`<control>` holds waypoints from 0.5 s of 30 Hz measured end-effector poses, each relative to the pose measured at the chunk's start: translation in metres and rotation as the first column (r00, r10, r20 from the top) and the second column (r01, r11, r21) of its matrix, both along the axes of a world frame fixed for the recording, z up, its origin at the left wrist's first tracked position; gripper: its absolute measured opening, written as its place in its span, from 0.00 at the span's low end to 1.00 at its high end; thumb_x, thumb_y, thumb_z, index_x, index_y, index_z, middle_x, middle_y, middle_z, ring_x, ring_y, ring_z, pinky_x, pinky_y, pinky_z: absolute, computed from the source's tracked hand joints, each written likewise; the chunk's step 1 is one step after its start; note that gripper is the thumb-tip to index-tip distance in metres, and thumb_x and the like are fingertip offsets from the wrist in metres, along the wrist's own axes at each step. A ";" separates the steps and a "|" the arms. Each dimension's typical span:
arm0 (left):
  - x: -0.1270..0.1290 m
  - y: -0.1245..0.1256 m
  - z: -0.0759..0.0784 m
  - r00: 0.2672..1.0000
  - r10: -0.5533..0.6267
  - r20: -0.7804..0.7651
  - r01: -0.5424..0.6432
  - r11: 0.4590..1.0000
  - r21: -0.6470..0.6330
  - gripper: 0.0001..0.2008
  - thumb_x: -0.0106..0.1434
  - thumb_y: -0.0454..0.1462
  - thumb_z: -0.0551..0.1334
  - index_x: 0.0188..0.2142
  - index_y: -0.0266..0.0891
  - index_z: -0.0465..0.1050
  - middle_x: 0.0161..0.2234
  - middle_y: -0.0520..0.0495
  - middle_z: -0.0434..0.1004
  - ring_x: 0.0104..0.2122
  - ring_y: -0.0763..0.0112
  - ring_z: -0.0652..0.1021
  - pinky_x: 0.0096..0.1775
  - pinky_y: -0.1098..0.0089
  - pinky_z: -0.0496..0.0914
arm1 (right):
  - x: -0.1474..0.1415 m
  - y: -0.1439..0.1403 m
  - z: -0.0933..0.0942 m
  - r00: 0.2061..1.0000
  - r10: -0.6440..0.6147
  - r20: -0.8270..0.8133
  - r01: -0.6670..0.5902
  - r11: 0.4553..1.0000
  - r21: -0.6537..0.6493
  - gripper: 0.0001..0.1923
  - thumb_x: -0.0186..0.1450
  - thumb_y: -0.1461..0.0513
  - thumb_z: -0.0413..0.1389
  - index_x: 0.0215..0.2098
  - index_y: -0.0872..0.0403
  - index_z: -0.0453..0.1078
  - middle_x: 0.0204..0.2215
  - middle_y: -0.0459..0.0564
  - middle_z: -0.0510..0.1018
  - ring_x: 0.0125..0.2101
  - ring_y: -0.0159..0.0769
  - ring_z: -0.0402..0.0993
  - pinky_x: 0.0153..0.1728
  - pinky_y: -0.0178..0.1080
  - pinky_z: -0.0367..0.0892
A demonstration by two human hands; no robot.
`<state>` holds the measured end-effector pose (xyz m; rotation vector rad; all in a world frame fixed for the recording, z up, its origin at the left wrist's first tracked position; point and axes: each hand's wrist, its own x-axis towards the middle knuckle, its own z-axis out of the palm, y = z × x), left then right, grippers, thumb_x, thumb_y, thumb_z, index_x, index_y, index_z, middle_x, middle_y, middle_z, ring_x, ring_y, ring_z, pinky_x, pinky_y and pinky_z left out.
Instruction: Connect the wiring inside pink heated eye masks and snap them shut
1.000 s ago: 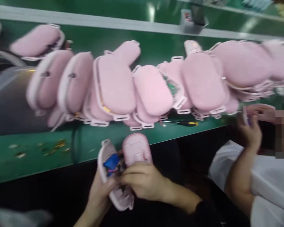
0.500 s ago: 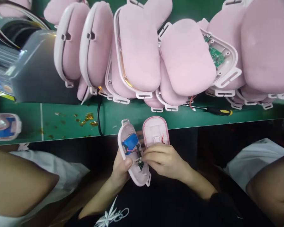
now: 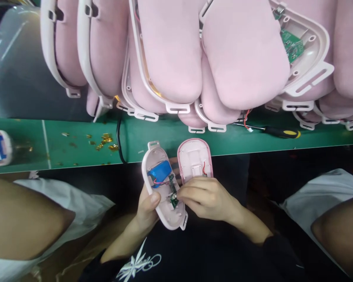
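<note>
The green workbench [image 3: 76, 129] runs beyond the open shell [image 3: 164, 196] and to either side of it. One overlapping pile of pink casings [image 3: 170, 51] lies beyond the shell, too tangled to count in full, with two standing on edge at its left end; it looms larger than half a second ago, as the view has shifted. One person in white [image 3: 88, 203] shows left of the shell and another [image 3: 312, 196] right of it. Beyond and left is one dark box [image 3: 41, 90].

Two hands work here. The right hand [image 3: 202, 196] reaches in from the shell's right, fingertips drawn together at its small circuit board; whether they pinch board or wire, I cannot tell. The left hand [image 3: 147, 205] clasps the shell, thumb over the rim. Both have barely moved in that half second, which suggests fine work still under way.

One pink cover half [image 3: 195, 154] is just right of the shell, partly hidden by the right hand. One screwdriver [image 3: 270, 130] lies farther right. Inside the shell are one blue battery pack [image 3: 161, 171] and one small circuit board [image 3: 173, 200]. Gold foil scraps [image 3: 106, 138], several, lie to its left; one red wire [image 3: 204, 168] shows in the cover half.
</note>
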<state>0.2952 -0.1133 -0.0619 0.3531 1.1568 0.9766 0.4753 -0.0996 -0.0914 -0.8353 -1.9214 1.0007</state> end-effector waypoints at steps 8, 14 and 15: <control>-0.006 -0.007 -0.008 1.000 -0.024 -0.013 0.024 1.000 0.009 0.45 0.55 0.59 0.76 0.66 0.41 0.72 0.58 0.37 0.83 0.61 0.30 0.80 0.61 0.42 0.78 | 0.001 0.000 0.000 0.999 0.026 0.025 -0.025 0.998 -0.054 0.07 0.78 0.65 0.57 0.44 0.55 0.78 0.37 0.50 0.87 0.37 0.35 0.85 0.45 0.37 0.84; -0.005 -0.007 -0.013 0.998 -0.037 0.057 0.029 0.991 0.128 0.45 0.57 0.56 0.75 0.69 0.43 0.69 0.57 0.38 0.84 0.58 0.35 0.82 0.61 0.41 0.77 | 0.002 -0.002 0.004 0.995 0.033 0.097 -0.028 0.998 -0.058 0.07 0.77 0.67 0.57 0.49 0.58 0.78 0.38 0.52 0.86 0.38 0.38 0.84 0.45 0.39 0.83; -0.005 -0.007 -0.015 0.998 -0.038 0.052 0.031 0.990 0.138 0.44 0.58 0.56 0.75 0.69 0.43 0.69 0.57 0.37 0.84 0.58 0.36 0.82 0.61 0.41 0.77 | 0.003 -0.002 0.004 0.993 0.038 0.111 -0.032 0.998 -0.057 0.08 0.77 0.67 0.56 0.49 0.58 0.78 0.38 0.52 0.86 0.38 0.38 0.84 0.45 0.39 0.83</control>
